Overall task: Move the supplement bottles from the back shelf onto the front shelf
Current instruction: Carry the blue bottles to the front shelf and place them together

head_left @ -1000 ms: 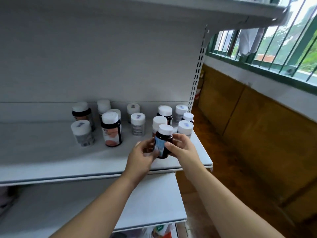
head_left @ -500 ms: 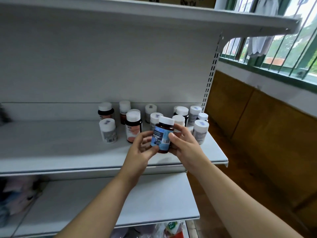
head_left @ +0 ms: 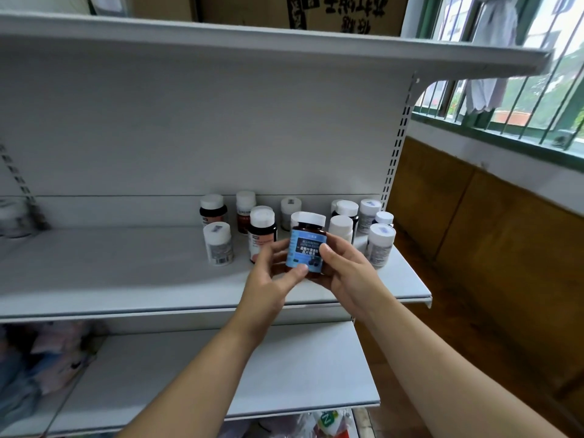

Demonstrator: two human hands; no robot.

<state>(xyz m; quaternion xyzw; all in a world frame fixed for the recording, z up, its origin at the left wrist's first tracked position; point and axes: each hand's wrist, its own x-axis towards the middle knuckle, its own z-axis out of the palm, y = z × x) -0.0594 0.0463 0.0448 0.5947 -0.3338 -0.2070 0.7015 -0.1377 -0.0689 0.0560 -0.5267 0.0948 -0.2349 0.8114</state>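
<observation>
Both hands held one blue-labelled bottle [head_left: 306,249] upright over the shelf [head_left: 126,279], seemingly clear of it, the left hand [head_left: 272,275] pinching its lower side and the right hand [head_left: 346,270] wrapping its back, so a loose fingertip grip risked dropping it among the standing bottles [head_left: 380,245] behind.

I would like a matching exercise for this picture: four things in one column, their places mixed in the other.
Things:
1 blue-label bottle
2 pink-label bottle
3 cardboard box
4 grey cloth

Places:
A on the top shelf
B hanging at the window
C held by left hand and right hand
D standing on the middle shelf

Pairs: 1-C, 2-D, 3-A, 4-B
</observation>
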